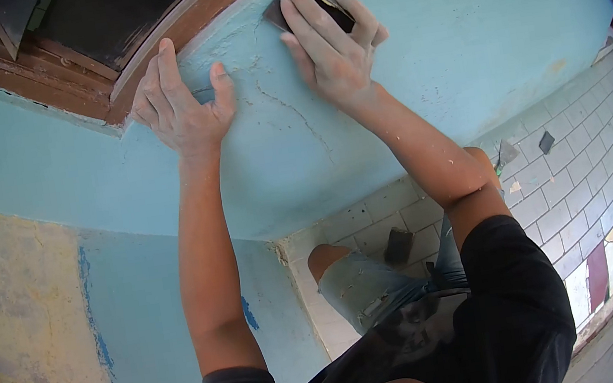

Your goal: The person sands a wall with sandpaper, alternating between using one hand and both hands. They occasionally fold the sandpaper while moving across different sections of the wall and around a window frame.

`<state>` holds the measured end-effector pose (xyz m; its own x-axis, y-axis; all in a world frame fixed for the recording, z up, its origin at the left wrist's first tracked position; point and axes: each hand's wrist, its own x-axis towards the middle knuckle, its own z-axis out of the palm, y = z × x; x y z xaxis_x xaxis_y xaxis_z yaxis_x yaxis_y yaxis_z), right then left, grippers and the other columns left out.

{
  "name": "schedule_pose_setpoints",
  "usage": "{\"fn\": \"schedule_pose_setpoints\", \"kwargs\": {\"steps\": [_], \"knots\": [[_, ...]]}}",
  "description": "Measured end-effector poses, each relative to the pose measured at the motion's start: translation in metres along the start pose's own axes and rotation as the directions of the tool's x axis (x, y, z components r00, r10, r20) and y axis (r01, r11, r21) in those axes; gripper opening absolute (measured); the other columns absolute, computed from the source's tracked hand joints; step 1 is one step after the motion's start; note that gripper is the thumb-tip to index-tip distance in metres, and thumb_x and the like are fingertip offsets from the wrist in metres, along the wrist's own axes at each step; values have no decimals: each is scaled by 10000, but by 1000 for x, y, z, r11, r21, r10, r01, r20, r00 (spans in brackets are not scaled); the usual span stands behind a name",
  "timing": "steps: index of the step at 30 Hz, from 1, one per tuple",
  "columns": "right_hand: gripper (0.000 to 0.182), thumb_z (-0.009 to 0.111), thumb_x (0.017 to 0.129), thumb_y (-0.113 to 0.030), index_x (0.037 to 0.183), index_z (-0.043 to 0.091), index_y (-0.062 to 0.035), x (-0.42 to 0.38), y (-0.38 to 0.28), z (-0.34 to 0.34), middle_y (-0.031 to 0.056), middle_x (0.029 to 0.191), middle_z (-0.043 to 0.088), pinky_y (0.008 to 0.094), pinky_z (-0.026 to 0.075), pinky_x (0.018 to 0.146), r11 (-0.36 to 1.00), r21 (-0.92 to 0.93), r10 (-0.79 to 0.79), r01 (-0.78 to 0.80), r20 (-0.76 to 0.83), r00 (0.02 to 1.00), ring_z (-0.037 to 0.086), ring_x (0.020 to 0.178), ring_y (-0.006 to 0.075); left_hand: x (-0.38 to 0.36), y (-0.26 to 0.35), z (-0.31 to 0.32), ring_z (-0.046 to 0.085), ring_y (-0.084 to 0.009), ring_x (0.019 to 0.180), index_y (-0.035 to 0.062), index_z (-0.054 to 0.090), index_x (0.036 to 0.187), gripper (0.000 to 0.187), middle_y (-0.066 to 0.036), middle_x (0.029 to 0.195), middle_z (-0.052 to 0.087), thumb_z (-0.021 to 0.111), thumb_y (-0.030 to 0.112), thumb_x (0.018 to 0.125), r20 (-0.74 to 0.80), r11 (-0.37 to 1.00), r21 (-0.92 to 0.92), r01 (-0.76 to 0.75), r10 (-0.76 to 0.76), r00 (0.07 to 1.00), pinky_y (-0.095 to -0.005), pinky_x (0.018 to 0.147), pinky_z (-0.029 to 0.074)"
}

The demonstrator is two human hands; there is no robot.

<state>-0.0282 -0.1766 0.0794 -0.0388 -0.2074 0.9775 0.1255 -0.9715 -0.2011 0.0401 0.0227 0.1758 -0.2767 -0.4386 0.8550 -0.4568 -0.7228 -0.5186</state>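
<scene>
My right hand (338, 54) presses a folded piece of dark grey sandpaper (277, 14) flat against the light blue wall (449, 38). The fingers lie over the sheet, and one edge of it curls up beside them. My left hand (190, 118) rests with fingers spread and holds nothing. Its fingertips touch the brown wooden window frame (215, 12), and its thumb is apart from the fingers. Between and below the hands, a thin crack (287, 106) and rough, chipped paint mark the wall. Pale dust coats both hands.
On the tiled floor (536, 206) lie a dark grey piece (399, 246) near my knees, a smaller dark piece (546, 142), and what looks like a scraper (506, 154). A bare yellowish wall patch (18, 310) is at left. The window opening (110, 19) is at upper left.
</scene>
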Motion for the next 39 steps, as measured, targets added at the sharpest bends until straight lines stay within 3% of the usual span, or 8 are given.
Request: {"fn": "schedule_pose_setpoints", "kwargs": {"steps": [5, 14, 17, 26, 29, 32, 35, 39], "knots": [[252, 737, 919, -292, 1124, 787, -156, -109, 25, -20, -77, 1345, 703, 297, 289, 1007, 999, -13, -38, 40, 141, 989, 463, 1265, 217, 1, 1, -3, 530, -230, 1064, 54, 624, 1354, 573, -55, 1144, 651, 609, 468, 958, -9, 1000, -10, 7, -8, 1000, -363, 923, 396], [299, 739, 908, -266, 1191, 760, -172, -10, -14, -1, -105, 1364, 685, 303, 293, 975, 996, 71, -61, 61, -2, 998, 488, 1235, 191, 0, -2, 1, 548, -225, 1034, 65, 666, 1294, 525, -38, 1104, 660, 603, 466, 962, -18, 999, -31, -11, 11, 1000, -372, 912, 393], [237, 765, 879, -243, 1103, 793, -173, -120, 16, -19, -97, 1322, 712, 306, 302, 972, 996, 69, -59, 53, 91, 994, 478, 1245, 192, 1, -1, -1, 548, -224, 1037, 71, 671, 1292, 516, -39, 1104, 660, 604, 459, 959, -23, 999, -35, 1, -2, 1000, -375, 910, 393], [346, 774, 870, -269, 1206, 751, -186, -4, -16, -1, -101, 1386, 667, 325, 265, 999, 996, 80, -43, 41, 22, 999, 461, 1274, 204, -1, 2, -1, 545, -220, 1046, 83, 693, 1264, 489, -40, 1100, 658, 595, 445, 952, 3, 1000, -18, 13, -13, 1000, -363, 903, 382], [325, 805, 835, -273, 1147, 787, -182, -123, 18, -21, -101, 1348, 699, 314, 287, 1004, 997, 66, -53, 44, 146, 988, 456, 1293, 212, 0, 3, -1, 541, -222, 1047, 81, 693, 1264, 489, -42, 1100, 656, 591, 446, 955, -17, 1000, -7, 22, -22, 1000, -362, 906, 379], [310, 815, 817, -259, 1117, 803, -179, -129, 23, -28, -100, 1335, 711, 303, 297, 999, 997, 22, -81, 78, 194, 978, 458, 1293, 206, 1, 5, -2, 537, -223, 1037, 75, 692, 1261, 489, -50, 1103, 656, 586, 445, 959, 19, 1000, -1, 26, -26, 999, -366, 913, 373], [362, 784, 851, -289, 1199, 754, -195, -10, -6, -5, -114, 1396, 662, 334, 276, 1002, 999, 42, -27, 25, 36, 999, 467, 1266, 213, 0, 4, -2, 530, -221, 1030, 78, 692, 1261, 486, -53, 1104, 652, 586, 441, 956, 31, 999, 9, 32, -32, 999, -372, 912, 370], [360, 743, 907, -343, 1234, 736, -194, 2, -17, 5, -93, 1424, 643, 366, 262, 1021, 999, 26, 28, -29, 25, 999, 428, 1309, 230, 0, 3, -5, 524, -217, 1022, 88, 700, 1253, 478, -51, 1103, 650, 577, 447, 962, 36, 1000, -19, 24, -24, 999, -367, 896, 369]]}}
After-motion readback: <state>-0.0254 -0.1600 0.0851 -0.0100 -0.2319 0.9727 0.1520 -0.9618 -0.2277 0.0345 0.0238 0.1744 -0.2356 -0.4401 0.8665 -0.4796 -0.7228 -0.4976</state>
